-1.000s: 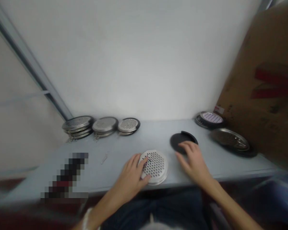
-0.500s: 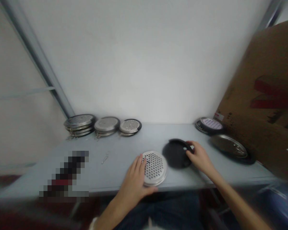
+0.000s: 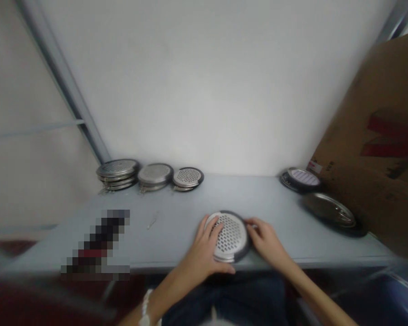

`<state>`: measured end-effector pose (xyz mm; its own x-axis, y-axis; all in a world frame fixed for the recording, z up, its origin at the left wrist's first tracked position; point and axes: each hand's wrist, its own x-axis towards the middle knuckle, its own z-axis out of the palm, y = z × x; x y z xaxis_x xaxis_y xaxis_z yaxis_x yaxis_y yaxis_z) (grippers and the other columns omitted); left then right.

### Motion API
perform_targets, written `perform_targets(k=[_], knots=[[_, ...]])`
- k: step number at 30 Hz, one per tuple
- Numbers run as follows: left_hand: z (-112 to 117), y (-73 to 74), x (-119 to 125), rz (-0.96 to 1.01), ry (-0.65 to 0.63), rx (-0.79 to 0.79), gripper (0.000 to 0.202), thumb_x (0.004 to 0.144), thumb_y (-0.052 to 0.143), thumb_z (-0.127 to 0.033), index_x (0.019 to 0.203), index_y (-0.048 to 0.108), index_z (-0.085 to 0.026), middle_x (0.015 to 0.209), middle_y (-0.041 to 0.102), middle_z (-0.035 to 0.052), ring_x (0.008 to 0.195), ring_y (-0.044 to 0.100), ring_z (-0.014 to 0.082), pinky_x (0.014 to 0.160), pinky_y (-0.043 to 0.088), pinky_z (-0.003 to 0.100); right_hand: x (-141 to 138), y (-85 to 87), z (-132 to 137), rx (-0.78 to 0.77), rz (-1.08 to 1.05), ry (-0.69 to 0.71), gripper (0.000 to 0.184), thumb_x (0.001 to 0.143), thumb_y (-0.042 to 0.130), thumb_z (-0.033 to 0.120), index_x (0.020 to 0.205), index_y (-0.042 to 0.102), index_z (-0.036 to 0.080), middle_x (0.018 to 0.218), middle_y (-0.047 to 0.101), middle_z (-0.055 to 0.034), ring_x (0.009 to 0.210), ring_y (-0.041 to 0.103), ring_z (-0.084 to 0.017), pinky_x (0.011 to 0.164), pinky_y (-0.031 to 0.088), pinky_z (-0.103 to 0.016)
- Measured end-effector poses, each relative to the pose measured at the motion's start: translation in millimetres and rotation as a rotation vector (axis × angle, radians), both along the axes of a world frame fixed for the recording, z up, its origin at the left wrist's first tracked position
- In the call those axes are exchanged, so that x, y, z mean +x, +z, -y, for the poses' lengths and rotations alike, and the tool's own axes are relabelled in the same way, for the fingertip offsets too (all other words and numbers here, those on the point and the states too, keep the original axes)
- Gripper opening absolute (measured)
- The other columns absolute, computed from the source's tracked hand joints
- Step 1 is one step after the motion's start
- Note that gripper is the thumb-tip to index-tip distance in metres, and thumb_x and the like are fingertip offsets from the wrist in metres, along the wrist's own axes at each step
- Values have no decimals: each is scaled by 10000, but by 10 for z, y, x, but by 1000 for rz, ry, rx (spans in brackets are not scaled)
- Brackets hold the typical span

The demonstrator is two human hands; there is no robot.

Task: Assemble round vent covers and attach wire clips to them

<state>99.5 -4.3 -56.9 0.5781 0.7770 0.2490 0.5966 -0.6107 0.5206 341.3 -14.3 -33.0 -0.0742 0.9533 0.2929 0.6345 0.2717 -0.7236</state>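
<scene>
A round perforated metal disc (image 3: pixel 231 235) lies near the front edge of the grey table (image 3: pixel 177 217), with a black ring (image 3: pixel 245 248) showing around its right and lower rim. My left hand (image 3: pixel 204 252) grips the disc's left side, fingers curled over the holes. On the disc's right edge my right hand (image 3: pixel 265 241) has its fingers closed on the black ring. The two hands face each other across the disc.
Three stacks of similar metal discs (image 3: pixel 118 172) (image 3: pixel 155 175) (image 3: pixel 188 177) stand at the back left. At the right lie a slotted disc in a black ring (image 3: pixel 301 178) and a metal lid (image 3: pixel 329 210), beside a leaning cardboard box (image 3: pixel 377 149). A blurred-out object (image 3: pixel 98 244) lies front left.
My right hand slid the black ring leftward from the table's middle right to the perforated disc, where it now sits around the disc. My left hand kept hold of the disc.
</scene>
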Motion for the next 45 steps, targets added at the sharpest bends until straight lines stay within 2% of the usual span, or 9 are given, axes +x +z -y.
perform_targets(k=[6, 9, 13, 15, 18, 24, 31, 37, 45], knots=[[2, 34, 149, 11, -8, 0, 1323, 558, 765, -828, 1589, 267, -166, 1618, 255, 253, 1526, 45, 491, 1180, 208, 728, -81, -90, 2, 35, -14, -22, 359, 922, 522, 367, 1167, 659, 145, 1090, 732, -139, 1004, 685, -285, 937, 536, -455], [-23, 150, 12, -3, 15, 17, 1097, 740, 713, -748, 1584, 278, -198, 1613, 302, 205, 1522, 149, 430, 1190, 260, 656, -64, -140, 83, 55, -58, 10, 455, 898, 604, 421, 1282, 583, 178, 1202, 670, -131, 1040, 657, -279, 961, 524, -458], [-273, 323, -609, -63, 319, 158, 355, 990, 517, -404, 1261, 624, -201, 1310, 602, 139, 1259, 515, 328, 1107, 401, 536, 23, -223, 290, 57, -54, 25, 379, 882, 662, 428, 1174, 561, 210, 1042, 619, -79, 823, 623, -219, 779, 553, -386], [-449, 388, -1027, -126, 503, 191, 240, 961, 482, -289, 1039, 677, -171, 1084, 660, 142, 1095, 591, 328, 1034, 445, 515, 41, -243, 378, 45, -44, 60, 240, 894, 657, 417, 999, 556, 227, 895, 594, -37, 760, 592, -206, 704, 534, -351], [-665, 453, -1538, -164, 644, 58, 269, 884, 542, -306, 1073, 658, -153, 1096, 662, 147, 1071, 606, 329, 1005, 448, 464, -22, -202, 435, 36, -29, 126, 156, 918, 623, 366, 938, 544, 233, 848, 590, -24, 758, 581, -205, 690, 513, -334], [-870, 489, -1798, -206, 559, -125, 274, 773, 607, -340, 963, 692, -162, 860, 705, 61, 834, 654, 247, 764, 475, 310, -281, -25, 358, 60, -1, 162, 115, 946, 548, 282, 1028, 602, 222, 946, 630, -60, 869, 624, -228, 790, 516, -360], [-1108, 471, -1839, -242, 508, -271, 147, 658, 590, -291, 695, 657, -166, 585, 629, 11, 603, 588, 203, 621, 428, 289, -462, 192, 219, 199, -70, 163, 136, 966, 533, 308, 1011, 622, 215, 936, 676, -74, 883, 654, -235, 815, 534, -363], [-1204, 500, -1882, -231, 489, -300, 230, 564, 601, -250, 771, 656, -168, 746, 679, 18, 735, 606, 205, 669, 450, 271, -616, 530, 131, 259, -140, 199, 134, 980, 535, 314, 943, 618, 215, 932, 680, -62, 865, 638, -211, 811, 514, -333], [-1037, 627, -1915, -251, 463, -302, 253, 617, 584, -313, 819, 629, -169, 735, 638, -4, 722, 581, 191, 655, 444, 264, -574, 563, 76, 243, -150, 211, 145, 979, 524, 268, 882, 620, 218, 871, 665, -38, 807, 619, -190, 740, 479, -297]])
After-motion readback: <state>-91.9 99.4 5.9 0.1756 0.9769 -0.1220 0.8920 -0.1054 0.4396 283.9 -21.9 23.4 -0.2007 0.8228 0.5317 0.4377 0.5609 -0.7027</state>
